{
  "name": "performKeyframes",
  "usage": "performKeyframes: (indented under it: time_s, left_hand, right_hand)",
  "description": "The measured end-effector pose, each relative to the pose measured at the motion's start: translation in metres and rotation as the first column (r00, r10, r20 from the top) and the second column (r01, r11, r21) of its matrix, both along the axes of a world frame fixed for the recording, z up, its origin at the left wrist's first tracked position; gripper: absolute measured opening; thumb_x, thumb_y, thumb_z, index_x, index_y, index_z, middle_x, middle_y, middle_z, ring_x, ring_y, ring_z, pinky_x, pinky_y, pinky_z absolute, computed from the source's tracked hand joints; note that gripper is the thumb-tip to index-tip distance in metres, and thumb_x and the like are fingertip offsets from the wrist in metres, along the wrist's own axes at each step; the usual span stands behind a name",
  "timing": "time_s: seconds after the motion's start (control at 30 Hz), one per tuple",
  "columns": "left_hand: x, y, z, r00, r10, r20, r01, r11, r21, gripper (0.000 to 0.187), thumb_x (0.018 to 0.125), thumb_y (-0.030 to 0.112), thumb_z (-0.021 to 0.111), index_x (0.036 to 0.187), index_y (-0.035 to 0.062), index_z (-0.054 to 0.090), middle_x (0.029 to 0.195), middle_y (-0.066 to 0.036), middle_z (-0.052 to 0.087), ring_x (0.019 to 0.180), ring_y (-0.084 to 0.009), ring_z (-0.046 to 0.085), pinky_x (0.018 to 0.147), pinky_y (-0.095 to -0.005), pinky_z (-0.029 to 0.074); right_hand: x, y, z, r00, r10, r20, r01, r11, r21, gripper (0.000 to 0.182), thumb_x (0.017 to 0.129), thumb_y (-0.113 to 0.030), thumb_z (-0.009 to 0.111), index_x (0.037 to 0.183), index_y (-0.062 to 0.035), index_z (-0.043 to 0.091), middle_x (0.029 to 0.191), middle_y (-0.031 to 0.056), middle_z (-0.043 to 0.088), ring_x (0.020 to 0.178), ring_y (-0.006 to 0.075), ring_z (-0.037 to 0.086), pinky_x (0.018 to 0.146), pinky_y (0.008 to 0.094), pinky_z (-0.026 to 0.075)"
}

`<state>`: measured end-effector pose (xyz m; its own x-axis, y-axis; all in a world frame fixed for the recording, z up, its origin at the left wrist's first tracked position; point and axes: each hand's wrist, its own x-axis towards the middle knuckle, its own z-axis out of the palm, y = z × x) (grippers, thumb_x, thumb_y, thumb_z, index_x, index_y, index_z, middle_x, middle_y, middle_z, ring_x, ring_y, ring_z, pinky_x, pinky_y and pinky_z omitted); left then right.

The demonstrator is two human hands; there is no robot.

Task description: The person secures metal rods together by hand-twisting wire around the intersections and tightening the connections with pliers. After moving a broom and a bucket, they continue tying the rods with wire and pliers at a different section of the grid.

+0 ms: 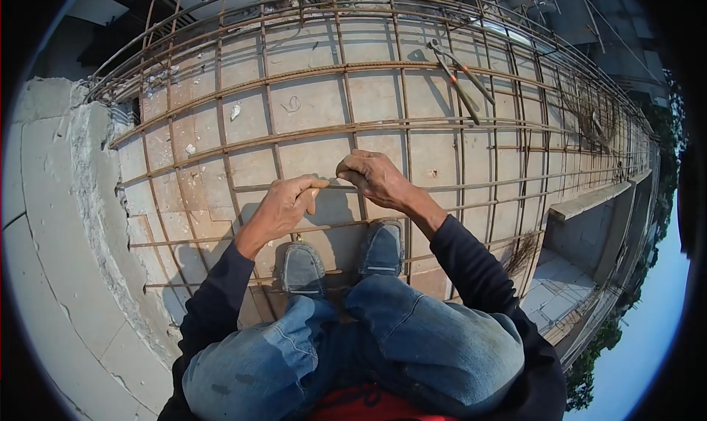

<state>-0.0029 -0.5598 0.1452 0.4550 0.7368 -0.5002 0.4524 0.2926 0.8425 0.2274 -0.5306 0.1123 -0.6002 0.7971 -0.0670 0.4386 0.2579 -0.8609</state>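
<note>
Above my shoes, my left hand [289, 204] is closed in a pinch, its thumb and index finger pointing right. Just to its right, my right hand [374, 178] is curled with fingers pressed together. Between the two hands runs a thin rebar [434, 188]; whether either hand grips it or a thin wire is too small to tell. A grid of rusty rebar [309, 135] lies over pale formwork panels. Pincers with red and dark handles [459, 82] rest on the bars at the upper right, away from both hands.
A rough concrete edge [96, 193] runs down the left. Bundles of thin tie wire [521, 253] lie on the bars at right, beside an opening with a concrete ledge [589, 202]. My shoes [303, 268] stand among the bars.
</note>
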Motion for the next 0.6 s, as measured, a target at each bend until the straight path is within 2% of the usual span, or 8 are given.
performKeyframes:
  time_s: [0.13, 0.23, 0.27, 0.33, 0.4, 0.5, 0.57, 0.6]
  left_hand:
    - [-0.001, 0.003, 0.0, 0.997, -0.01, 0.071, 0.022, 0.987, -0.161, 0.03, 0.096, 0.015, 0.049, 0.116, -0.0034, 0.062, 0.064, -0.003, 0.057, 0.06, -0.0093, 0.048, 0.056, -0.027, 0.04]
    - [-0.012, 0.003, -0.004, 0.997, 0.036, 0.069, -0.019, 0.974, -0.227, 0.032, 0.097, 0.02, 0.049, 0.116, -0.0037, 0.061, 0.065, -0.001, 0.057, 0.061, -0.0073, 0.047, 0.057, -0.0245, 0.039]
    - [-0.009, 0.005, -0.01, 0.997, 0.03, 0.076, -0.012, 0.973, -0.23, 0.033, 0.098, 0.021, 0.05, 0.116, -0.004, 0.06, 0.066, 0.0, 0.057, 0.061, -0.0066, 0.047, 0.057, -0.0234, 0.038]
    - [-0.008, 0.004, -0.013, 0.983, 0.167, 0.073, -0.149, 0.967, -0.205, 0.031, 0.097, 0.018, 0.051, 0.115, -0.0055, 0.061, 0.065, -0.002, 0.058, 0.059, -0.0068, 0.047, 0.055, -0.0238, 0.038]
    - [-0.008, 0.008, -0.007, 0.979, 0.202, -0.025, -0.202, 0.953, -0.223, 0.031, 0.097, 0.018, 0.05, 0.113, -0.0056, 0.061, 0.065, -0.001, 0.059, 0.059, -0.0062, 0.047, 0.055, -0.0226, 0.038]
    - [-0.012, 0.009, -0.014, 0.973, 0.228, -0.028, -0.228, 0.945, -0.236, 0.03, 0.097, 0.017, 0.05, 0.112, -0.0052, 0.062, 0.066, -0.001, 0.059, 0.059, -0.005, 0.047, 0.053, -0.0213, 0.037]
    - [-0.01, 0.009, -0.02, 0.96, 0.278, -0.046, -0.279, 0.915, -0.292, 0.029, 0.097, 0.017, 0.05, 0.114, -0.005, 0.061, 0.067, -0.002, 0.058, 0.056, -0.0043, 0.045, 0.051, -0.0192, 0.035]
    - [-0.009, 0.008, -0.026, 0.938, 0.346, 0.032, -0.306, 0.864, -0.4, 0.029, 0.097, 0.016, 0.05, 0.114, -0.0048, 0.06, 0.067, -0.002, 0.057, 0.054, -0.0042, 0.043, 0.049, -0.0187, 0.034]
  right_hand:
    - [0.002, 0.011, 0.006, 0.988, 0.148, 0.032, -0.145, 0.987, -0.069, 0.011, 0.089, -0.01, 0.06, 0.09, 0.0006, 0.061, 0.081, 0.0163, 0.062, 0.08, 0.0354, 0.062, 0.071, 0.0441, 0.049]
    - [0.005, 0.021, 0.008, 0.992, 0.125, 0.028, -0.117, 0.975, -0.19, 0.014, 0.089, -0.012, 0.061, 0.097, -0.001, 0.062, 0.083, 0.0154, 0.062, 0.079, 0.0348, 0.062, 0.073, 0.0446, 0.05]
    - [0.007, 0.024, 0.003, 0.996, 0.076, 0.051, -0.067, 0.985, -0.161, 0.02, 0.088, -0.015, 0.063, 0.104, -0.0034, 0.063, 0.09, 0.0143, 0.062, 0.084, 0.0339, 0.06, 0.077, 0.0446, 0.048]
    - [0.012, 0.032, -0.007, 0.967, -0.213, 0.14, 0.169, 0.947, 0.274, 0.023, 0.087, -0.016, 0.065, 0.108, -0.0055, 0.064, 0.092, 0.0125, 0.062, 0.087, 0.0307, 0.059, 0.078, 0.0414, 0.047]
    - [0.025, 0.049, -0.017, 0.906, -0.345, 0.247, 0.227, 0.886, 0.403, 0.024, 0.086, -0.02, 0.065, 0.106, -0.0072, 0.065, 0.103, 0.0097, 0.062, 0.101, 0.0278, 0.055, 0.092, 0.0398, 0.04]
    - [0.037, 0.058, -0.038, 0.876, -0.264, 0.404, 0.121, 0.931, 0.345, 0.022, 0.086, -0.02, 0.065, 0.103, -0.0068, 0.066, 0.105, 0.0098, 0.062, 0.101, 0.0275, 0.056, 0.09, 0.0396, 0.042]
    - [0.043, 0.055, -0.046, 0.908, -0.231, 0.349, 0.119, 0.942, 0.314, 0.019, 0.085, -0.019, 0.065, 0.098, -0.0066, 0.067, 0.104, 0.0098, 0.063, 0.102, 0.027, 0.057, 0.089, 0.0392, 0.042]
    - [0.048, 0.055, -0.045, 0.915, -0.216, 0.341, 0.129, 0.957, 0.261, 0.018, 0.085, -0.019, 0.066, 0.098, -0.0064, 0.068, 0.102, 0.0099, 0.064, 0.102, 0.0272, 0.057, 0.089, 0.0394, 0.042]
